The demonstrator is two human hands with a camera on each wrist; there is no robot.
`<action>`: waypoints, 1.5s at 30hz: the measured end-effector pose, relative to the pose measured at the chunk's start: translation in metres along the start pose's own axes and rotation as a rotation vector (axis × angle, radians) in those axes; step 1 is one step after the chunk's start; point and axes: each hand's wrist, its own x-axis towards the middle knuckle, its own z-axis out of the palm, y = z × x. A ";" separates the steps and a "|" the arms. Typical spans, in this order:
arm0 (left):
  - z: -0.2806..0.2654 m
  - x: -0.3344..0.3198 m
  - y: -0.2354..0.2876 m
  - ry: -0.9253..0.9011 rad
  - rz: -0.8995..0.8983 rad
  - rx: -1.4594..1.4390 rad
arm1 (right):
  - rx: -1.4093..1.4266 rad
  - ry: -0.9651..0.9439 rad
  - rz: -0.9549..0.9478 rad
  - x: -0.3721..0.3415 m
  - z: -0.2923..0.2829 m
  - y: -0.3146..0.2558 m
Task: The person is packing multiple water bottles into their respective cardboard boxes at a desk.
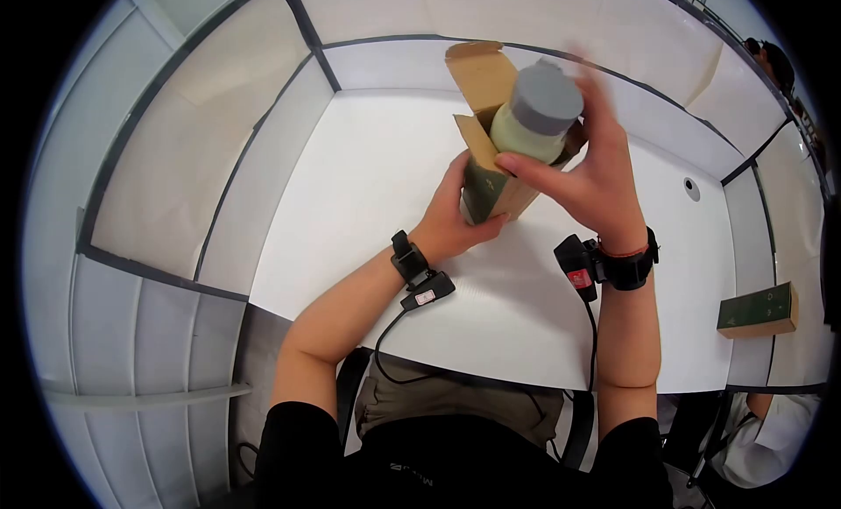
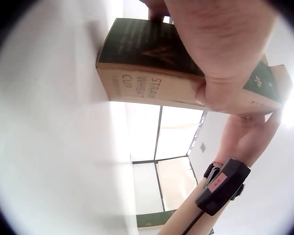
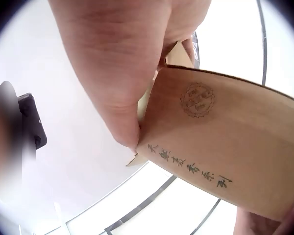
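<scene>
A brown and dark green cardboard box (image 1: 486,189), its end flaps raised, is held tilted above the white table. My left hand (image 1: 451,220) grips its lower part; the left wrist view shows the thumb across the side of the box (image 2: 127,81) printed "STRAW WHEAT CUP". A pale green bottle with a grey lid (image 1: 547,97) sticks out of the open end, its lower part hidden inside. Around the bottle's upper part, my right hand (image 1: 600,172) has its thumb on the near side, at the box's rim, and blurred fingers beyond the lid.
Another green and brown box (image 1: 758,310) lies at the table's right side. Low white panels with dark edging (image 1: 394,62) enclose the table (image 1: 350,176). A round cable hole (image 1: 692,189) sits in the tabletop at the right. Another person's sleeve (image 1: 771,443) shows at the lower right.
</scene>
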 end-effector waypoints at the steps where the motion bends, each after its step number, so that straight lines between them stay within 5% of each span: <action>1: 0.000 0.000 0.000 -0.003 0.013 0.004 | 0.010 -0.003 0.038 -0.001 0.000 -0.001; 4: -0.001 0.001 0.000 -0.002 0.037 0.006 | 0.034 -0.087 0.189 0.000 -0.005 -0.003; 10: 0.000 0.000 0.004 -0.008 0.028 -0.011 | -0.258 -0.100 -0.006 0.001 -0.004 0.001; 18: 0.000 -0.001 0.004 0.013 0.018 -0.034 | -0.115 -0.099 0.145 0.000 -0.001 -0.003; 21: -0.001 0.000 0.004 0.005 0.007 -0.016 | -0.191 -0.052 0.021 0.001 0.002 0.003; 29: 0.000 -0.002 0.001 0.006 0.033 0.008 | -0.113 -0.044 0.077 0.003 -0.006 -0.002; 35: -0.001 -0.002 0.004 -0.025 0.024 0.024 | -0.365 -0.070 -0.080 0.003 -0.014 -0.005; 45: -0.001 -0.001 0.000 0.009 0.018 0.013 | -0.464 -0.010 -0.022 0.001 -0.002 -0.017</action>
